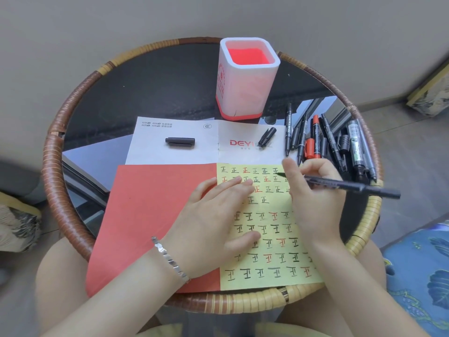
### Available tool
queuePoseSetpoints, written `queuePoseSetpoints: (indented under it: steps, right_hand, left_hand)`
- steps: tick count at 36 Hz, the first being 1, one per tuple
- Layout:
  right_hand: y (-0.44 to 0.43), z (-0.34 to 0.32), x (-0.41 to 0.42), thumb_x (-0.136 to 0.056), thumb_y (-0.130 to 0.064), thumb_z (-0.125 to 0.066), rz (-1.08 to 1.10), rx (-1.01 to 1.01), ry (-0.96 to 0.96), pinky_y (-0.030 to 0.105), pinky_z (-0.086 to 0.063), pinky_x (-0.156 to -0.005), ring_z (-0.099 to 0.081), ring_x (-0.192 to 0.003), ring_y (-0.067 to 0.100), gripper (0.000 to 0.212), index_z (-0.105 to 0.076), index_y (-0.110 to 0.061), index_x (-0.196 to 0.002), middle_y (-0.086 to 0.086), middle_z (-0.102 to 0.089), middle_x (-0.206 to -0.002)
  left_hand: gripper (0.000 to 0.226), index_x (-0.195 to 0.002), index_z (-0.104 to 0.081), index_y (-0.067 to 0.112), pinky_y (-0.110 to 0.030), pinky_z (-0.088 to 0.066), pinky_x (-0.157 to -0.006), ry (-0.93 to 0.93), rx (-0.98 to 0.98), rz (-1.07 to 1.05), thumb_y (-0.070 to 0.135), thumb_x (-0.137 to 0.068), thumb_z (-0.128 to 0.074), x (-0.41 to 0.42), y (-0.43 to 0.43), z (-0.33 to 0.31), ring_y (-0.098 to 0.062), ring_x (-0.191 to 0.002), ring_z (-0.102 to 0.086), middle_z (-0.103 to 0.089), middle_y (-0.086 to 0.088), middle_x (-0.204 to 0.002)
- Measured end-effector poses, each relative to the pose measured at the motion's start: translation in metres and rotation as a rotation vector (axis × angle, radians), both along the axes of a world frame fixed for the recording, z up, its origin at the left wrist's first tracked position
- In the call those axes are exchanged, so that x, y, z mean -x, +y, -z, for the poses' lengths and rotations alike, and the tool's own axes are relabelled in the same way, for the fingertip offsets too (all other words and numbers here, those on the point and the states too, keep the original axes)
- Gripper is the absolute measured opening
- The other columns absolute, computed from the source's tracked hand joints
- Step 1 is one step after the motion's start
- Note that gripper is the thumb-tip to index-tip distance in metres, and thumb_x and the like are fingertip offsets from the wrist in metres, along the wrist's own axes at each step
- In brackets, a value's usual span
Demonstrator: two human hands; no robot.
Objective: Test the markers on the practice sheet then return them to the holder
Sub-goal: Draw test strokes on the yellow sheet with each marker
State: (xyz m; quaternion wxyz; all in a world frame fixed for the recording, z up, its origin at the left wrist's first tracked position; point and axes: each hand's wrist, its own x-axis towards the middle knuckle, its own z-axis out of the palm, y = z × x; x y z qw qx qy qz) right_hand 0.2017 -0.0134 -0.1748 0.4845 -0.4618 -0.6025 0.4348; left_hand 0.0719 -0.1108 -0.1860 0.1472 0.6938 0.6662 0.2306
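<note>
A yellow practice sheet (272, 234) covered in black and red written characters lies on the round table, beside a red sheet (155, 215). My left hand (218, 212) presses flat on the yellow sheet with straight fingers. My right hand (313, 190) grips a black marker (352, 186), its tip touching the sheet's upper right rows. The white holder (245, 79) with a red inside stands empty at the back. Several markers (325, 142), black and one red, lie in a pile at the right.
Two loose black caps (180, 141) (267, 136) rest on a white printed paper (194, 144) behind the sheets. The glass-topped table has a raised woven rattan rim (53, 171). A blue patterned cushion (420, 276) lies on the floor to the right.
</note>
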Motion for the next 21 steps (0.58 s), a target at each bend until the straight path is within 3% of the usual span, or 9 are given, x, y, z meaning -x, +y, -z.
queuePoseSetpoints:
  steps: [5, 7, 10, 12, 15, 18, 21]
  right_hand:
    - [0.003, -0.008, -0.008, -0.086, -0.026, -0.060, -0.152, -0.014, -0.106, 0.009, -0.048, -0.067, -0.059, -0.075, -0.004, 0.008, -0.057, -0.033, -0.089, -0.010, -0.063, -0.086]
    - [0.007, -0.014, -0.012, -0.085, -0.031, -0.049, -0.197, -0.053, -0.205, 0.010, -0.049, -0.075, -0.060, -0.088, -0.004, 0.016, -0.053, -0.038, -0.100, -0.012, -0.064, -0.098]
    - [0.016, -0.028, -0.013, -0.092, -0.023, -0.047, -0.238, -0.141, -0.324, 0.021, -0.045, -0.060, -0.058, -0.070, 0.010, 0.013, -0.043, -0.035, -0.094, -0.001, -0.061, -0.083]
    - [0.024, -0.037, -0.009, -0.093, -0.013, -0.048, -0.281, -0.192, -0.419, 0.018, -0.039, -0.053, -0.052, -0.061, 0.011, 0.015, -0.042, -0.026, -0.095, 0.000, -0.055, -0.074]
    - [0.041, -0.047, 0.005, -0.089, -0.006, -0.050, -0.348, -0.124, -0.515, 0.009, -0.043, -0.061, -0.055, -0.071, -0.001, 0.024, -0.049, -0.021, -0.108, -0.008, -0.058, -0.082]
    - [0.058, -0.051, 0.028, -0.088, -0.008, -0.051, -0.367, -0.067, -0.617, 0.011, -0.044, -0.046, -0.058, -0.069, 0.002, 0.033, -0.055, -0.020, -0.119, -0.007, -0.062, -0.087]
    - [0.068, -0.051, 0.054, -0.087, -0.011, -0.054, -0.381, -0.082, -0.647, 0.006, -0.036, -0.037, -0.054, -0.056, 0.001, 0.033, -0.058, -0.016, -0.120, 0.000, -0.064, -0.088]
  left_hand:
    - [0.071, -0.130, -0.046, 0.024, -0.032, -0.004, -0.110, 0.052, -0.025, -0.049, 0.065, -0.072, -0.039, 0.000, 0.000, 0.003, -0.001, -0.135, -0.019, -0.036, 0.011, -0.145]
    - [0.072, -0.129, -0.047, 0.024, -0.033, -0.004, -0.110, 0.066, -0.028, -0.060, 0.066, -0.072, -0.039, 0.000, 0.000, 0.004, -0.001, -0.135, -0.020, -0.036, 0.010, -0.145]
    - [0.070, -0.127, -0.050, 0.023, -0.033, -0.006, -0.109, 0.066, -0.041, -0.060, 0.065, -0.072, -0.040, 0.000, 0.000, 0.004, -0.004, -0.135, -0.024, -0.039, 0.009, -0.144]
    - [0.069, -0.125, -0.051, 0.024, -0.033, -0.006, -0.109, 0.054, -0.044, -0.056, 0.065, -0.072, -0.040, 0.001, 0.001, 0.005, -0.003, -0.134, -0.025, -0.040, 0.009, -0.143]
    - [0.070, -0.127, -0.049, 0.025, -0.031, -0.002, -0.110, 0.036, -0.050, -0.049, 0.066, -0.071, -0.039, 0.002, 0.001, 0.004, -0.002, -0.135, -0.022, -0.036, 0.011, -0.145]
    - [0.071, -0.128, -0.049, 0.025, -0.030, 0.000, -0.110, 0.028, -0.064, -0.047, 0.066, -0.071, -0.038, 0.001, 0.000, 0.004, -0.003, -0.135, -0.022, -0.036, 0.011, -0.145]
    - [0.065, -0.120, -0.055, 0.023, -0.033, -0.010, -0.107, 0.036, -0.046, -0.046, 0.063, -0.070, -0.044, 0.001, 0.001, 0.004, -0.010, -0.131, -0.037, -0.048, 0.006, -0.137]
